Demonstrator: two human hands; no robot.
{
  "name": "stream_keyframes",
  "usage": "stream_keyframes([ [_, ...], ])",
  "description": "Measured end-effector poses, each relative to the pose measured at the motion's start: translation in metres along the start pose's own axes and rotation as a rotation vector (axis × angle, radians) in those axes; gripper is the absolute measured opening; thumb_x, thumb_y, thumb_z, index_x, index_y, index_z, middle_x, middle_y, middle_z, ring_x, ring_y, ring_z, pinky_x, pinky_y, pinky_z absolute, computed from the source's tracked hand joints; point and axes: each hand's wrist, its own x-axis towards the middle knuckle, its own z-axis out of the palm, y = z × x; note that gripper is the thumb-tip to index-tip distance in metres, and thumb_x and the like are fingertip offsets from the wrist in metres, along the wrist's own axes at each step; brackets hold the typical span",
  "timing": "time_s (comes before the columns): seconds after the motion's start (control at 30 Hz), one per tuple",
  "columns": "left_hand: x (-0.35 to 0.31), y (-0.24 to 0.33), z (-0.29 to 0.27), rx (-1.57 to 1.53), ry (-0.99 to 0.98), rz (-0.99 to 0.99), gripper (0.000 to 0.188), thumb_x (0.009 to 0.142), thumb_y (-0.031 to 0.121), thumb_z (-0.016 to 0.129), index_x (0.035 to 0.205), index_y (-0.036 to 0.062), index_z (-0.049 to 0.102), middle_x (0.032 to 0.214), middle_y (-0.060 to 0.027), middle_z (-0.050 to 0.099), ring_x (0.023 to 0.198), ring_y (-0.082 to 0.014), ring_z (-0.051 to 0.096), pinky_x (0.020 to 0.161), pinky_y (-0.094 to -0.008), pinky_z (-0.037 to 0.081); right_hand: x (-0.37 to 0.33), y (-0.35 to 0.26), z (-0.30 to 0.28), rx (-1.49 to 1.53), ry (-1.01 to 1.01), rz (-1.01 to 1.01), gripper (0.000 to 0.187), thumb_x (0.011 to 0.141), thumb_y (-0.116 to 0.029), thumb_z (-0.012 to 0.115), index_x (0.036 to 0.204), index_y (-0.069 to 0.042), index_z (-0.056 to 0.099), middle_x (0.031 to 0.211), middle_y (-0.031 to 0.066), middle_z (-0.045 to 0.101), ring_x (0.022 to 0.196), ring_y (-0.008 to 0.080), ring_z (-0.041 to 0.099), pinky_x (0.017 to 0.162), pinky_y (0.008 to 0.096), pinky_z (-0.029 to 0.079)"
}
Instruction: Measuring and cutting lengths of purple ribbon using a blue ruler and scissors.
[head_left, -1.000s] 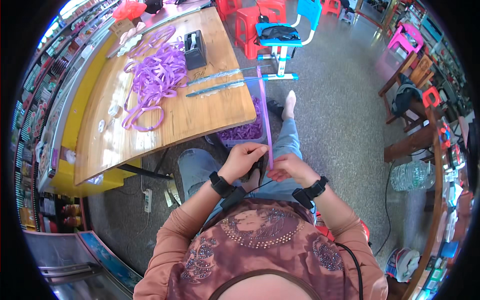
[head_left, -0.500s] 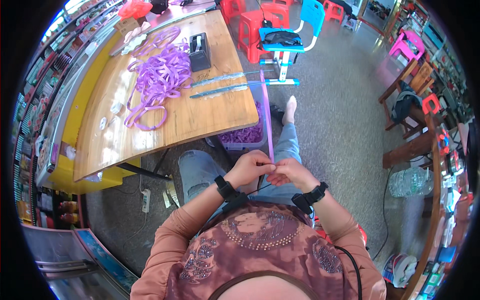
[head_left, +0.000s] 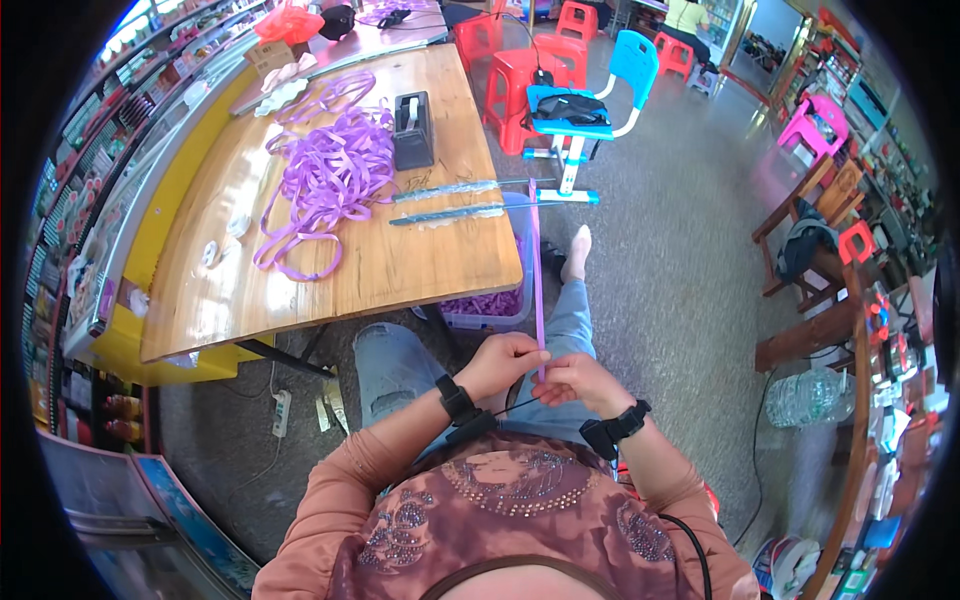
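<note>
A narrow purple ribbon [head_left: 539,290] runs taut from the end of a thin rod [head_left: 470,188] at the table's edge toward my lap. My left hand [head_left: 503,363] pinches it near its close end with thumb and forefinger. Just right of and below it, my right hand [head_left: 583,384] has its fingertips pressed together at the ribbon's lower end. A short piece of ribbon shows between the two hands. A second rod [head_left: 448,213] lies alongside the first, both stuck down with clear tape. A tangled heap of purple ribbon [head_left: 330,165] lies on the wooden table [head_left: 420,265].
A black tape dispenser [head_left: 413,140] stands beside the heap. Under the table's corner sits a clear plastic bin [head_left: 487,321] with purple pieces inside. A blue chair [head_left: 572,115] and red stools [head_left: 510,95] stand beyond. A large clear bottle [head_left: 808,397] is at the right.
The view has tilted up, so the table and chair sit lower in it. My hands have come slightly apart, and a bit of ribbon now shows between them.
</note>
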Motion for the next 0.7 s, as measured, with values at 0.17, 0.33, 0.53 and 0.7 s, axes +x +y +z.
stream_keyframes([
  [0.17, -0.002, 0.006, -0.006, 0.049, -0.029, 0.033, 0.018, 0.088, 0.018, 0.07, 0.08, 0.0023, 0.07, 0.075, -0.007, 0.066, 0.072, -0.0161, 0.06, 0.068, -0.0304, 0.048, 0.004, -0.018, -0.016, 0.015, 0.195, -0.314, 0.025, 0.09, -0.023, 0.065, 0.1, -0.001, 0.065, 0.087, 0.0041, 0.068, 0.071, 0.0096, 0.06, 0.065, 0.0229, 0.048],
  [0.33, -0.005, 0.012, -0.003, 0.044, 0.004, 0.073, 0.016, 0.087, 0.016, 0.071, 0.079, 0.0014, 0.07, 0.077, -0.0074, 0.066, 0.073, -0.018, 0.062, 0.067, -0.0315, 0.049, 0.021, -0.04, -0.004, -0.077, 0.215, -0.42, 0.021, 0.095, -0.023, 0.063, 0.1, -0.002, 0.066, 0.078, -0.001, 0.061, 0.064, 0.0062, 0.051, 0.059, 0.0224, 0.041],
  [0.53, -0.006, 0.019, -0.009, 0.069, -0.024, 0.16, 0.013, 0.085, 0.014, 0.072, 0.078, 0.0027, 0.071, 0.08, -0.0092, 0.066, 0.076, -0.0219, 0.063, 0.069, -0.0327, 0.05, 0.034, -0.065, 0.004, 0.28, 0.092, -0.373, 0.023, 0.096, -0.025, 0.062, 0.102, -0.003, 0.066, 0.076, -0.0029, 0.059, 0.061, 0.0062, 0.048, 0.056, 0.0216, 0.037],
  [0.7, -0.006, 0.018, -0.011, 0.105, -0.016, 0.192, 0.012, 0.084, 0.013, 0.072, 0.078, 0.0039, 0.072, 0.081, -0.01, 0.066, 0.079, -0.0237, 0.063, 0.071, -0.0344, 0.05, 0.045, -0.067, 0.007, 0.242, 0.315, -0.613, 0.023, 0.096, -0.026, 0.061, 0.099, -0.004, 0.066, 0.075, -0.0031, 0.057, 0.056, 0.0047, 0.045, 0.049, 0.0208, 0.032],
])
